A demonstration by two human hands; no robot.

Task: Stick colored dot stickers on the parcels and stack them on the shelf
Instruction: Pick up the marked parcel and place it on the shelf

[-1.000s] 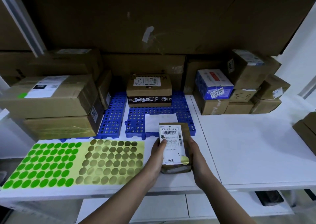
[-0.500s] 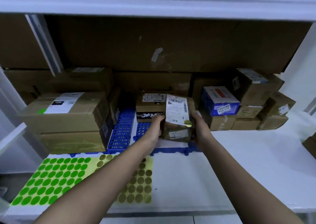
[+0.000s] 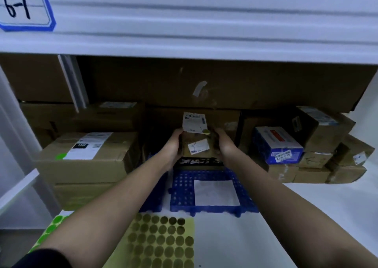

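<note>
A white shelf fills the scene, with the pale edge of the shelf above across the top, carrying a blue-bordered label at the far left with handwriting on it. At the very back a long wall of big brown cartons runs from left to right. On the left stands a large cardboard box with a white shipping label and a green dot on its top, resting on another box beneath it. On the right sits a cluster of smaller boxes, one of them a blue box with a white tag on its near face. In the middle, blue plastic grid mats lie on the shelf with a white sheet of paper on top. Nearer, a sheet of olive-yellow dot stickers lies flat, and a green dot sheet peeks out at the left, partly behind a forearm. Beyond the mats, the small brown parcel sits on top of a box with a black printed band, its white label facing up with a yellow dot sticker at the label's near right corner. The left hand grips the parcel's left side and the right hand grips its right side, fingers curled around the edges.
</note>
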